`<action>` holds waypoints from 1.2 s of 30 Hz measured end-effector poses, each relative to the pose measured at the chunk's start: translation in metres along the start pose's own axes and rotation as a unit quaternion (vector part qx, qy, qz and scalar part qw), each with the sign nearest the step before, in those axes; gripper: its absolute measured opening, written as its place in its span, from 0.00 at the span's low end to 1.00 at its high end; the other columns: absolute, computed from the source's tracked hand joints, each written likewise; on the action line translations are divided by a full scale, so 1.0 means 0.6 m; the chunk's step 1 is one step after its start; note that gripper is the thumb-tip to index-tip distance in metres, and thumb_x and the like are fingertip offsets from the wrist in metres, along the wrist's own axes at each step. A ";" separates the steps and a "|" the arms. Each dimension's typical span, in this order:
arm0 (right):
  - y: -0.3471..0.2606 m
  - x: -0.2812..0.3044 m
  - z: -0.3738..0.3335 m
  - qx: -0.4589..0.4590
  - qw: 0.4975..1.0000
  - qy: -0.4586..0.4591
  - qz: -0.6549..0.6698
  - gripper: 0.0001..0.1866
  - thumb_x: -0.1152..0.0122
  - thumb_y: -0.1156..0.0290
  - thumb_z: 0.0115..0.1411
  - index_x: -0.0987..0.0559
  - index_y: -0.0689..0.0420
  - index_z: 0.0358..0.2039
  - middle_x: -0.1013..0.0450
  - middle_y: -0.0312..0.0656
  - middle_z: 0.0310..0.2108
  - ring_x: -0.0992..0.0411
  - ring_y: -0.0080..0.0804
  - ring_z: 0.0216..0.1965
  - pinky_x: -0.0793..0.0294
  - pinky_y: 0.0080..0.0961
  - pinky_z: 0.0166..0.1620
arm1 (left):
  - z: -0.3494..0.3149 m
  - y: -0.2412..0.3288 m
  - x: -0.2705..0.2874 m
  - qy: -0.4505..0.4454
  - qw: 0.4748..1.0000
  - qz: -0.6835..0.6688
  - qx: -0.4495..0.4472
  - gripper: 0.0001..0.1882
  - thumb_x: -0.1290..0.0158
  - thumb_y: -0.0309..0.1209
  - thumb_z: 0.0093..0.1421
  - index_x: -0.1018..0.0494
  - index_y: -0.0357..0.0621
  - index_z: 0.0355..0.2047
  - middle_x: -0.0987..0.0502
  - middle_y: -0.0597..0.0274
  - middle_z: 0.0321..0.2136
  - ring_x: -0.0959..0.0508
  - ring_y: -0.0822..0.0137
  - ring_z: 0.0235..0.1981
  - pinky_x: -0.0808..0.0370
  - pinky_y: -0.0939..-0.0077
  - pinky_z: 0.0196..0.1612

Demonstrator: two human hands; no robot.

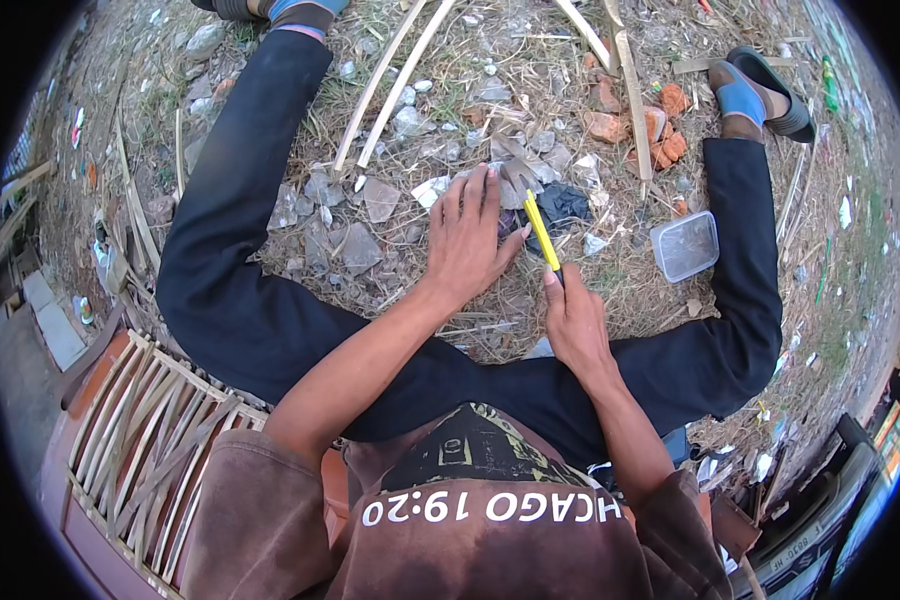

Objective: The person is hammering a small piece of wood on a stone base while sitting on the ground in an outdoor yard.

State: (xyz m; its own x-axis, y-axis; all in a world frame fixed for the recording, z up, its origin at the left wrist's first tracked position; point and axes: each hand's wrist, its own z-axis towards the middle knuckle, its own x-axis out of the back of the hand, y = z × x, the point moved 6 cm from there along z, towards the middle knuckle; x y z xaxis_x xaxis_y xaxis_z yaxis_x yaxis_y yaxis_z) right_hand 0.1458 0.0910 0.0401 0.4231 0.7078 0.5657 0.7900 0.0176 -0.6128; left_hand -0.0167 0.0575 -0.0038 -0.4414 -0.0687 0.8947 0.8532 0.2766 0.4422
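Observation:
My right hand (578,318) is closed around the lower end of a yellow handle (540,230). The handle slants up and left to a grey metal head (518,184), which looks like a hammer's; its outline blends with the ground. My left hand (467,235) is palm down just left of the tool, fingers stretched forward and thumb toward the handle. Whether anything lies under that palm is hidden. Against the tool's right side is a crumpled black plastic bag (567,203). A white scrap (431,191) lies beside the left fingertips.
Stones (358,248) and broken red bricks (673,100) litter the dry grass. Long wooden strips (390,85) lie ahead, and one slat (633,105) runs past the bricks. A clear plastic container (684,247) sits by my right leg. A slatted wooden rack (150,440) stands at left.

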 end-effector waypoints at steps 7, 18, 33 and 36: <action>0.017 0.020 -0.018 -0.005 1.000 0.012 -0.017 0.15 0.53 0.61 0.73 0.33 0.61 0.39 0.32 0.61 0.17 0.30 0.68 0.23 0.37 0.53 0.25 | -0.007 0.024 -0.013 -0.003 0.999 -0.031 0.008 0.44 0.45 0.52 0.63 0.45 0.29 0.67 0.44 0.45 0.67 0.44 0.43 0.66 0.43 0.47 0.64; -0.006 0.002 -0.006 0.032 0.999 0.027 0.025 0.14 0.53 0.61 0.73 0.33 0.61 0.41 0.32 0.60 0.16 0.29 0.67 0.22 0.37 0.53 0.24 | 0.011 0.000 0.004 -0.002 1.000 -0.004 0.006 0.44 0.43 0.51 0.61 0.43 0.31 0.67 0.44 0.47 0.66 0.44 0.43 0.64 0.43 0.48 0.64; 0.000 -0.002 -0.004 0.029 0.998 0.024 0.041 0.14 0.54 0.62 0.74 0.34 0.61 0.39 0.32 0.60 0.16 0.30 0.68 0.22 0.37 0.52 0.23 | 0.008 -0.003 0.000 0.004 1.000 -0.015 0.013 0.44 0.42 0.50 0.61 0.44 0.33 0.67 0.44 0.48 0.65 0.44 0.44 0.64 0.45 0.48 0.65; 0.002 -0.001 -0.003 0.039 0.999 0.028 0.016 0.14 0.53 0.62 0.74 0.34 0.61 0.39 0.32 0.59 0.16 0.29 0.67 0.22 0.36 0.51 0.23 | 0.011 -0.002 0.000 -0.002 1.000 -0.011 0.015 0.44 0.42 0.50 0.61 0.44 0.33 0.67 0.44 0.48 0.65 0.44 0.44 0.64 0.44 0.48 0.64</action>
State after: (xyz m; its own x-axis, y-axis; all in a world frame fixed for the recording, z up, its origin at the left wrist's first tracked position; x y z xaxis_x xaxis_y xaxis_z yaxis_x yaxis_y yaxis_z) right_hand 0.1470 0.0892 0.0400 0.4742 0.6681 0.5734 0.7393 0.0515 -0.6714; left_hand -0.0195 0.0634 -0.0049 -0.4605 -0.0710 0.8848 0.8348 0.3041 0.4589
